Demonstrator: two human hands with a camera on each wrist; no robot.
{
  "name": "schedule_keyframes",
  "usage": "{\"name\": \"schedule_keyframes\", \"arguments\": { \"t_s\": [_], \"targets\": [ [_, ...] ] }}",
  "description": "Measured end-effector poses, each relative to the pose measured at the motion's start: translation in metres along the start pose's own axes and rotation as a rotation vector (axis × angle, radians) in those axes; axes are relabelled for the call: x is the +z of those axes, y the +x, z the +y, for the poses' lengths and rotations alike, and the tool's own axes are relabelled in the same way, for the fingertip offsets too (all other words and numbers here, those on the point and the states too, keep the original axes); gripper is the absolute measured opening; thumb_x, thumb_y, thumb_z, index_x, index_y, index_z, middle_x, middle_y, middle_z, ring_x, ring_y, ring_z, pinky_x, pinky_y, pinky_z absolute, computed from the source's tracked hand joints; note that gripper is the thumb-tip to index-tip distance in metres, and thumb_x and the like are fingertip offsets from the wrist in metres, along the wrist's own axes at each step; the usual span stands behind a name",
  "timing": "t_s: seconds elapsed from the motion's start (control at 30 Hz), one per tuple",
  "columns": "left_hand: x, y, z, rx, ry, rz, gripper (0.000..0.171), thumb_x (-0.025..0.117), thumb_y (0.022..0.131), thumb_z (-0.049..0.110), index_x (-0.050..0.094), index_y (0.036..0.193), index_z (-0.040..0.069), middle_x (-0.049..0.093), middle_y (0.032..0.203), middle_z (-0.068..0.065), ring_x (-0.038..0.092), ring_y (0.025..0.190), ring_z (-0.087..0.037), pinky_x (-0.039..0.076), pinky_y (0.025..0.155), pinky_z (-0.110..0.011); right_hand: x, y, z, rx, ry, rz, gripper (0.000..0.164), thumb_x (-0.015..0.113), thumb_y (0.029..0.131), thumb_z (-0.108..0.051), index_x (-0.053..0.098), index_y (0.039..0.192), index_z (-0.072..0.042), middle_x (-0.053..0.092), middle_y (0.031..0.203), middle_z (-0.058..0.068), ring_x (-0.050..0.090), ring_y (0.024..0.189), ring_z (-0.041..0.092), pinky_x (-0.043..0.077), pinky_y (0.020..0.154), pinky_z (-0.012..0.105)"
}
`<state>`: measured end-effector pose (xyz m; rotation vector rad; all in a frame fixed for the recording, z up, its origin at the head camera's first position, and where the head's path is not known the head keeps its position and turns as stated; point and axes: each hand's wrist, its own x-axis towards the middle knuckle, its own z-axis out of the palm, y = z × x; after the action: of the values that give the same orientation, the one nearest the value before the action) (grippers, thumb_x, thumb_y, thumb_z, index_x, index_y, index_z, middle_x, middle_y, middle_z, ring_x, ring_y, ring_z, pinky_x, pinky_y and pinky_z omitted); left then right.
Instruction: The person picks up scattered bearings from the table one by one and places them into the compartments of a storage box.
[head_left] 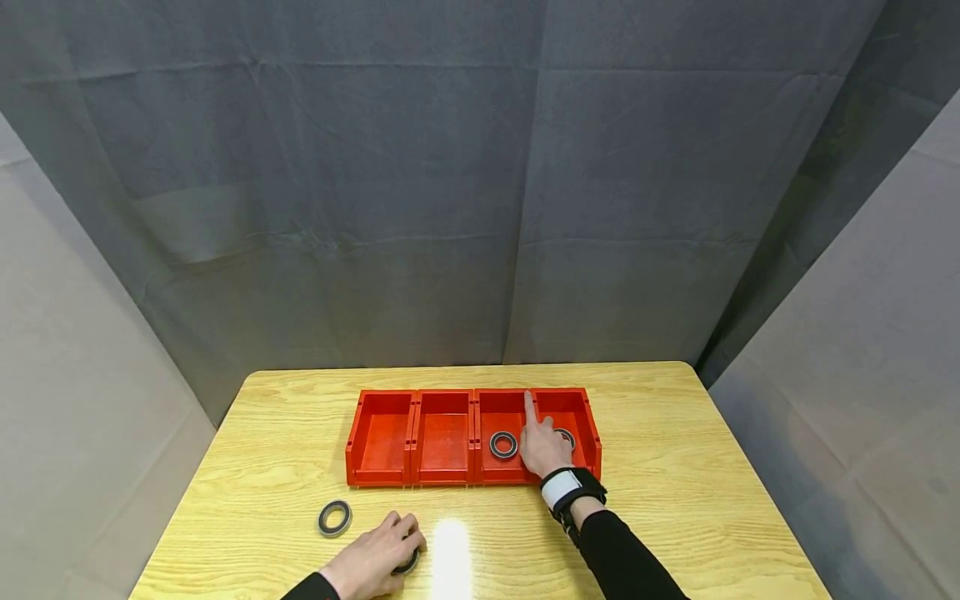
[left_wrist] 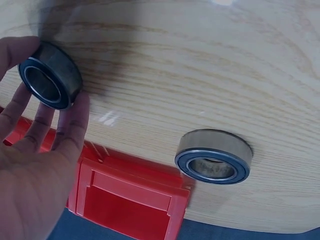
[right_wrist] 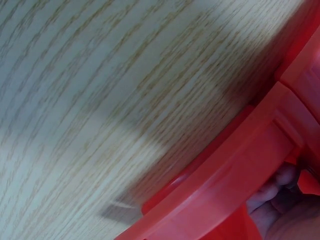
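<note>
My left hand (head_left: 377,557) is low over the front of the table and pinches a ball bearing (left_wrist: 50,75) between thumb and fingertips, the ring tilted. Another bearing (head_left: 334,518) lies on the table to its left. My right hand (head_left: 543,446) is at the red bins, its index finger stretched along the divider between the two rightmost. The other fingers curl down inside the bin, partly hidden by the red wall in the right wrist view. A bearing (head_left: 571,439) in the rightmost bin shows from behind this hand; I cannot tell whether the fingers grip it.
Several red bins (head_left: 381,482) stand joined in a row across the table (head_left: 675,500). The third from the left holds a flat bearing (head_left: 503,445). Grey cloth (head_left: 375,208) hangs behind the table, with pale panels on both sides.
</note>
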<state>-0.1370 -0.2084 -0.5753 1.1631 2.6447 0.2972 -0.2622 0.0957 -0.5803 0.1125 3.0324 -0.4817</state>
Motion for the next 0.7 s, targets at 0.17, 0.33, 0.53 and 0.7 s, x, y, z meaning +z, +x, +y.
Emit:
{"name": "schedule_keyframes", "arguments": {
  "t_s": [0.17,0.33,0.53,0.7],
  "targets": [
    [0.000,-0.001,0.003,0.002,0.013,0.031,0.033,0.082,0.078,0.015,0.065,0.106,0.020,0.054,0.104,0.002,0.042,0.085,-0.010,0.044,0.061,-0.017,-0.002,-0.001,0.000,0.001,0.012,-0.002,0.073,0.056,0.101,-0.023,0.016,0.162,-0.024,0.059,0.102,0.026,0.051,0.051,0.027,0.050,0.053,0.047],
    [-0.001,0.000,0.003,0.009,0.044,0.052,0.033,0.082,0.078,0.015,0.065,0.105,0.019,0.056,0.103,0.001,0.045,0.084,-0.012,0.044,0.059,-0.018,-0.003,-0.001,0.000,-0.005,0.019,0.003,0.071,0.056,0.101,-0.023,0.018,0.162,-0.022,0.058,0.100,0.026,0.051,0.051,0.027,0.049,0.052,0.047],
    [-0.004,0.003,0.005,0.030,0.129,0.102,0.034,0.083,0.076,0.017,0.065,0.106,0.017,0.059,0.103,-0.002,0.049,0.085,-0.015,0.046,0.061,-0.019,-0.002,-0.001,0.000,0.005,0.009,-0.008,0.071,0.056,0.101,-0.024,0.018,0.162,-0.023,0.059,0.105,0.026,0.051,0.051,0.026,0.052,0.056,0.047],
    [-0.012,0.004,0.007,0.026,0.169,0.117,0.035,0.083,0.078,0.021,0.066,0.109,0.017,0.060,0.105,-0.003,0.052,0.088,-0.016,0.050,0.062,-0.019,-0.002,-0.001,-0.001,0.002,0.007,-0.007,0.073,0.057,0.101,-0.024,0.016,0.162,-0.023,0.059,0.106,0.027,0.050,0.050,0.026,0.053,0.057,0.049]
  ]
}}
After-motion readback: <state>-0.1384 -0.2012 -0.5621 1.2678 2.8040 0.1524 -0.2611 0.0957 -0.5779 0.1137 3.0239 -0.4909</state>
